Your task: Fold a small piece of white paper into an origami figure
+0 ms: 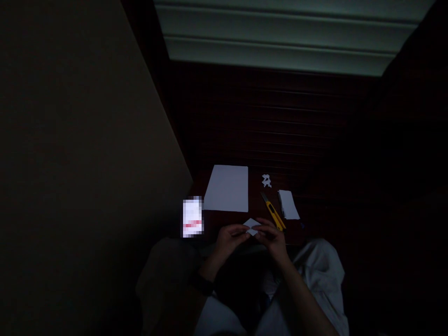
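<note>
At the near edge of a dark wooden table (322, 205), in a very dim room, seen from above: a small folded piece of white paper (252, 226), roughly diamond-shaped from this angle, held just over the table edge between two bare hands. Grips the paper's left corner with the left hand (229, 239), fingers curled inward and closed against the thumb. Grips the right corner with the right hand (272, 239), fingers bent the same way and pinched shut, back of the hand toward the camera. Too dark to make out single fingertips. On the left wrist, a dark band (205, 282). Just beyond the right hand, nearly touching it, a yellow utility knife (274, 212), lying slantwise with the blade end away and to the left. Just right of the knife, a narrow white slip of paper (289, 204), flat on the table. Farther back, beyond the knife's tip, a little cluster of white paper scraps (266, 180). Left of the knife and behind the hands, a full white sheet of paper (227, 188), lying flat, apart from the folded piece. At the table's left end, near the left hand, a bright white rectangle (192, 217) with a red band, blurred beyond reading. Below the hands, a lap in pale clothing (322, 280). To the left, a plain wall (70, 140) in shadow; at the top, pale horizontal slats (280, 32).
</note>
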Motion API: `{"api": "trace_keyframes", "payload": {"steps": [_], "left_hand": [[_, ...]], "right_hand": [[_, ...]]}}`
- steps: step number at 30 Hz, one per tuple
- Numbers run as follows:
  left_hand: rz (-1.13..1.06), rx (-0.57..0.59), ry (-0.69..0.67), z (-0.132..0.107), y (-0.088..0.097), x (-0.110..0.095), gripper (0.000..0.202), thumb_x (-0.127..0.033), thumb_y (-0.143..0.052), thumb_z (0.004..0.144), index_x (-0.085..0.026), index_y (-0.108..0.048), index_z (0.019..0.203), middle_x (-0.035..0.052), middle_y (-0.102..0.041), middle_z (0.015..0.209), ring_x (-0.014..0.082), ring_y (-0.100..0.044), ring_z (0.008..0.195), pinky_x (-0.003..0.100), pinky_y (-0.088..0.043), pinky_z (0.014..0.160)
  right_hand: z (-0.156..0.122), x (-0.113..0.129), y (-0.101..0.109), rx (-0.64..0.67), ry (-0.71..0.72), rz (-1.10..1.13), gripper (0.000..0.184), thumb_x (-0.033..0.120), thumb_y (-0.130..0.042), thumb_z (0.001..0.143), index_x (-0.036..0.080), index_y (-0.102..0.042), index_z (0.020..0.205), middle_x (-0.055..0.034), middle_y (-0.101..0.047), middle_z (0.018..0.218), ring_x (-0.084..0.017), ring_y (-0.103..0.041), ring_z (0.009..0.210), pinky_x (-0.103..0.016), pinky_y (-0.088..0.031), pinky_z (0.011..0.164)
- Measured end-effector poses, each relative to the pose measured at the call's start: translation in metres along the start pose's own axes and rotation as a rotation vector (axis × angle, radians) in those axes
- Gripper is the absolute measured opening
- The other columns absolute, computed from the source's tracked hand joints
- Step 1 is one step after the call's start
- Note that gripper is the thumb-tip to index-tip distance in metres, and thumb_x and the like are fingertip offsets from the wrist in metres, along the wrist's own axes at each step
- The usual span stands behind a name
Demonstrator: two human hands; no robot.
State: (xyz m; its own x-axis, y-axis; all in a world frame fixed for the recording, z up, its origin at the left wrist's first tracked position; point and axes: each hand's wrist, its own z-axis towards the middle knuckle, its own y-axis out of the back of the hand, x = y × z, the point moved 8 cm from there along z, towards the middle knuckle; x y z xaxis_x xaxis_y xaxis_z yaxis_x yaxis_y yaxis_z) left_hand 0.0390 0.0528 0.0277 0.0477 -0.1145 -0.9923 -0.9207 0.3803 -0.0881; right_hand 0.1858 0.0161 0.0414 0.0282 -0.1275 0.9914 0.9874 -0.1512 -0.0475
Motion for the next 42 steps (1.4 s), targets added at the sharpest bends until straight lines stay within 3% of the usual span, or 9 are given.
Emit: {"api": "trace_keyframes", "payload": {"steps": [10,14,20,29,36,42], "left_hand": [[0.038,-0.085,0.018,0.002,0.01,0.012,0.022,-0.027,-0.069,0.062,-0.013,-0.068,0.08,0.01,-0.069,0.084,0.0229,-0.064,0.08,0.03,-0.051,0.07],[0.053,-0.052,0.022,0.002,0.007,0.008,0.023,-0.027,-0.069,0.062,-0.012,-0.068,0.08,0.0103,-0.07,0.084,0.0231,-0.064,0.08,0.03,-0.05,0.071],[0.074,0.043,0.028,-0.002,0.002,0.001,0.026,-0.027,-0.07,0.061,-0.011,-0.068,0.082,0.0107,-0.069,0.084,0.0225,-0.064,0.078,0.03,-0.049,0.071],[0.155,0.113,0.077,0.001,0.0,0.004,0.026,-0.028,-0.072,0.057,-0.011,-0.07,0.077,0.0103,-0.069,0.076,0.0222,-0.064,0.072,0.029,-0.048,0.065],[0.106,0.096,0.047,0.002,0.001,0.004,0.032,-0.026,-0.073,0.057,-0.011,-0.068,0.085,0.0108,-0.069,0.082,0.0216,-0.064,0.075,0.029,-0.049,0.068],[0.106,0.12,0.054,0.001,-0.001,0.002,0.027,-0.029,-0.072,0.058,-0.012,-0.069,0.079,0.0093,-0.069,0.078,0.0211,-0.064,0.073,0.028,-0.048,0.067]], "right_hand": [[0.002,-0.011,0.005,0.045,-0.068,-0.079,0.021,0.031,-0.068,0.068,0.022,-0.07,0.086,-0.0065,-0.062,0.105,-0.024,-0.056,0.098,-0.038,-0.043,0.086],[0.0,-0.016,0.003,0.082,-0.15,-0.077,0.023,0.033,-0.069,0.066,0.02,-0.07,0.086,-0.0058,-0.068,0.085,-0.023,-0.061,0.084,-0.036,-0.046,0.077],[-0.001,-0.02,0.004,0.093,-0.176,-0.034,0.018,0.031,-0.072,0.062,0.019,-0.07,0.075,-0.0035,-0.067,0.072,-0.019,-0.06,0.069,-0.03,-0.046,0.064],[-0.003,-0.02,0.003,0.137,-0.161,-0.011,0.016,0.024,-0.074,0.058,0.019,-0.069,0.072,-0.0005,-0.061,0.068,-0.015,-0.054,0.063,-0.024,-0.041,0.056],[-0.002,-0.02,0.001,0.142,-0.159,-0.032,0.022,0.025,-0.075,0.056,0.019,-0.069,0.075,-0.0009,-0.062,0.071,-0.016,-0.056,0.067,-0.026,-0.043,0.061],[-0.003,-0.017,0.002,0.142,-0.164,-0.048,0.022,0.029,-0.075,0.056,0.019,-0.069,0.074,-0.0012,-0.062,0.069,-0.016,-0.056,0.064,-0.026,-0.044,0.058]]}}
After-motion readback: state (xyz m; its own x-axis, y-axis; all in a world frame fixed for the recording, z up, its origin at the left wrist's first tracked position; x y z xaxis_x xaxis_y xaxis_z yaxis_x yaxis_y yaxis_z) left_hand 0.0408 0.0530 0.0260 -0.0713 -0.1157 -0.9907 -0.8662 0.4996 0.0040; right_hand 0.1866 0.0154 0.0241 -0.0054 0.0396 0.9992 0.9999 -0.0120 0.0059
